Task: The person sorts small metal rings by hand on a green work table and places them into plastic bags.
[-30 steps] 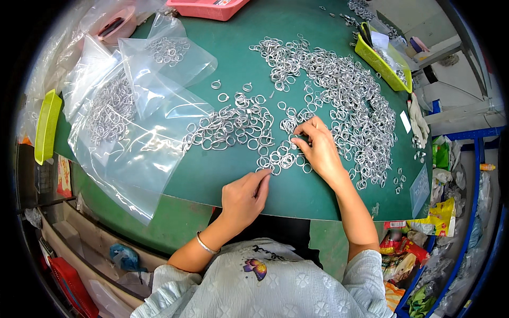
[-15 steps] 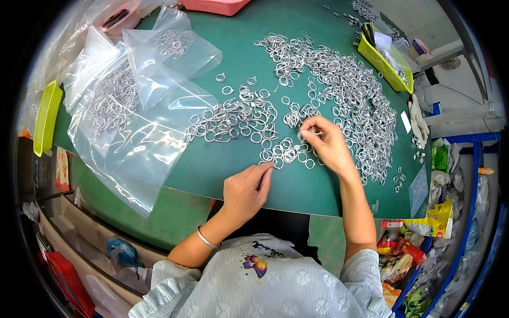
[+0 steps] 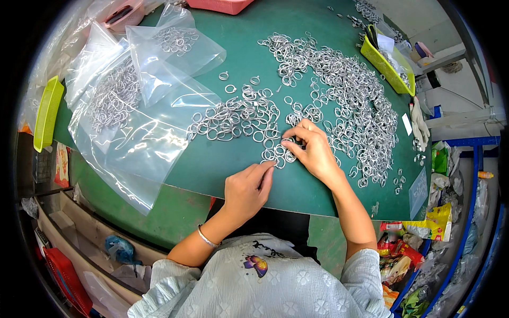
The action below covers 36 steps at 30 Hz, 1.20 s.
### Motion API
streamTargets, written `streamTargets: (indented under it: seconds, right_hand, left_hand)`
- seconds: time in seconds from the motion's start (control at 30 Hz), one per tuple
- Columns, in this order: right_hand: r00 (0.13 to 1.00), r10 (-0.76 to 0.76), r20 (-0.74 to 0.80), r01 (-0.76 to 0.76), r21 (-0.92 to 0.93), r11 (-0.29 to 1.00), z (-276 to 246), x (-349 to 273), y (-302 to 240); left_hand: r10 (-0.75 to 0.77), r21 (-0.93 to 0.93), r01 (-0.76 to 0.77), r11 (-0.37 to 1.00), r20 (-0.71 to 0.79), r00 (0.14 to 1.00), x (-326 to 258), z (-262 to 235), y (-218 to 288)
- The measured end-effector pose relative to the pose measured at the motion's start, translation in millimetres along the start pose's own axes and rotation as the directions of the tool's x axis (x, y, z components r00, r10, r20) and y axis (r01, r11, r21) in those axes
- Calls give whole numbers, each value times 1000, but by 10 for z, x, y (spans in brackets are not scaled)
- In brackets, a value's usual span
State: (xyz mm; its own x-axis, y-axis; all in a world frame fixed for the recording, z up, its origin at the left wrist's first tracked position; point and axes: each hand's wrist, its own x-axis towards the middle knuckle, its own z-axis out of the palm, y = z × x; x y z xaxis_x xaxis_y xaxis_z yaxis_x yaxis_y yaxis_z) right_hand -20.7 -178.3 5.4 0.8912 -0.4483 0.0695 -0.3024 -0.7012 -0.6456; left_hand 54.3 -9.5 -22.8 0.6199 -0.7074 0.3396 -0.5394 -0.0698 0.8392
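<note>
Silver metal rings lie loose on the green table in several heaps. My left hand is closed at the table's near side, its thumb and forefinger pinching a metal ring at the edge of a small cluster. Just right of it, my right hand reaches over the same cluster with thumb and forefinger bent together at a ring. Its palm and fingers hide part of the rings beneath. Left of the hands spreads a middle-sized ring pile; to their right lies the large ring heap.
Clear plastic bags holding rings cover the table's left side. Green baskets stand at the left and far right. Pink trays sit at the back. A glove lies by the right edge, near a blue shelf rack with packets.
My right hand has moved left and slightly nearer, from beside the large heap to the small cluster by my left hand. My left hand has hardly moved.
</note>
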Motion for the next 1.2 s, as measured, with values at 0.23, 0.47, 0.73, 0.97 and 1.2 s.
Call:
streamTargets:
  seconds: [0.23,0.47,0.73,0.97,1.2]
  right_hand:
    - [974,211,85,-135,962,236,-203,5,95]
    - [949,277,150,-313,559,768,-155,-19,-6]
    - [998,-52,-45,48,-74,996,57,-82,-71]
    - [938,288,192,-276,917,289,-285,-103,115]
    - [964,186,191,-189,982,-26,-237,-167,221]
  left_hand:
    - [-8,-33,7,999,-28,1000,-19,4,-21]
    - [-61,-78,56,995,-62,996,-28,-1,-33]
    - [-56,-92,48,995,-80,995,-25,7,-37]
    - [-57,-95,50,994,-72,996,-33,2,-50]
    - [-39,-97,31,995,-82,996,-30,22,-55]
